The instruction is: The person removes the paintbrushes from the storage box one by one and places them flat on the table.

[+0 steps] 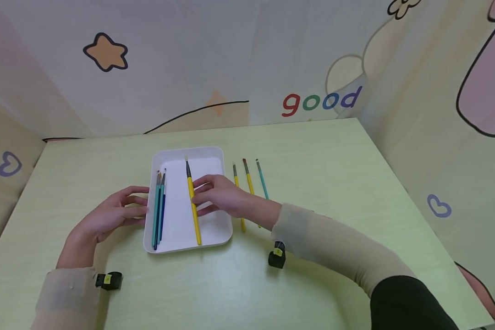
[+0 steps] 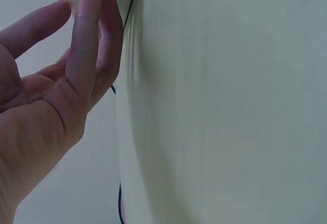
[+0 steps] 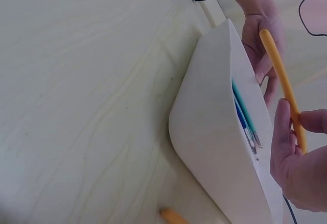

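Head view, and the right hand (image 1: 222, 195) pinches a yellow-handled paintbrush (image 1: 191, 190) over the white tray (image 1: 175, 215), left hand (image 1: 117, 211) touching its edge, fingers slightly spread, teal and blue paintbrushes (image 1: 156, 211) already inside, three more paintbrushes (image 1: 249, 177) still outside!

This was an indoor table corner done up in a childlike way, like a craft nook or a small recording booth; whether it belonged to a home or a studio could not be told. A pale, wood-grained table (image 1: 321, 156) stood against a pastel backdrop (image 1: 189, 55) printed with an orange star (image 1: 106, 52), a flower (image 1: 402, 7) and the word "good" (image 1: 325, 101) in coloured letters. Similar printed coverings, bearing a purple heart (image 1: 10, 164) on the left and another (image 1: 439, 206) on the right, enclosed the sides. Paintbrushes (image 1: 191, 192) and a white tray (image 1: 208, 229) suggested art; wrist-worn black devices (image 1: 277, 255) suggested recording.
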`<state>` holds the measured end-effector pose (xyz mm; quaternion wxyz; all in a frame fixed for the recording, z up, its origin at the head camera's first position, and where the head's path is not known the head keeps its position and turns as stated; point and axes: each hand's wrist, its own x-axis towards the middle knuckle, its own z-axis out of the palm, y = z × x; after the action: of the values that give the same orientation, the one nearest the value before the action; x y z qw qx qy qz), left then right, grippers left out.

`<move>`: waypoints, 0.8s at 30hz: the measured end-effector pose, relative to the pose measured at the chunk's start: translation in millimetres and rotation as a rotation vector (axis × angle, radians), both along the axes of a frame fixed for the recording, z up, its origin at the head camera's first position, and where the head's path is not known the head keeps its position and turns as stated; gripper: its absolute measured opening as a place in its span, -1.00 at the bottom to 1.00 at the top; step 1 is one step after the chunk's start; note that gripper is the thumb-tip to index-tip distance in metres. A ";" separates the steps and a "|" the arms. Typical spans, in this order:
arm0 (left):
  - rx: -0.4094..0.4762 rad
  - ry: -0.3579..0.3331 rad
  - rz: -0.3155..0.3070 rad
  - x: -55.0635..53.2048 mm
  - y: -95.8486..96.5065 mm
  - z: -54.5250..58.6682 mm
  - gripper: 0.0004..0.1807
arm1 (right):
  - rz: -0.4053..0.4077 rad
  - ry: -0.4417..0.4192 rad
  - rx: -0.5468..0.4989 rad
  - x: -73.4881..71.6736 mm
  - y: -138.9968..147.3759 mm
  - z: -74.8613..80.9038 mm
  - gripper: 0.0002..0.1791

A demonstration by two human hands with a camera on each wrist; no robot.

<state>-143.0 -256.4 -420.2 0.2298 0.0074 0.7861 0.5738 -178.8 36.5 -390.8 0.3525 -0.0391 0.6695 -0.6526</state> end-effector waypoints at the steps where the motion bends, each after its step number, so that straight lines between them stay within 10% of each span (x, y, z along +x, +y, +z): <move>1: -0.001 0.003 -0.001 0.2 0.1 0.2 -0.27 | -0.003 0.000 -0.007 0.2 2.7 -0.1 -0.52; 24: 0.002 0.014 -0.011 -2.4 -2.0 -3.6 -0.26 | -0.046 0.103 0.045 -3.1 72.2 6.6 -0.51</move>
<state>-145.4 -258.4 -423.8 0.2275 0.0161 0.7872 0.5730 -181.9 108.6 -384.2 0.3030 -0.0492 0.7022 -0.6424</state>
